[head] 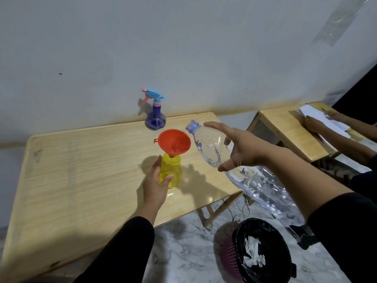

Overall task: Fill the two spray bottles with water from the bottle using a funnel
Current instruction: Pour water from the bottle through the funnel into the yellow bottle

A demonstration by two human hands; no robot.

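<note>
A yellow spray bottle (171, 170) without its head stands on the wooden table (81, 170), with a red funnel (174, 142) seated in its neck. My left hand (156, 184) is wrapped around the yellow bottle's body. My right hand (240, 149) grips a large clear water bottle (212, 148), uncapped and tilted, its blue-ringed mouth just above the funnel's right rim. No stream of water is visible. A purple spray bottle (156, 119) with a blue and pink trigger head stands at the table's far edge by the wall.
A second wooden table (285, 129) stands to the right, where another person's hands (315, 124) rest on papers. On the marble floor below sits a pink bin (257, 254) with a black liner. Table legs and cables show beneath.
</note>
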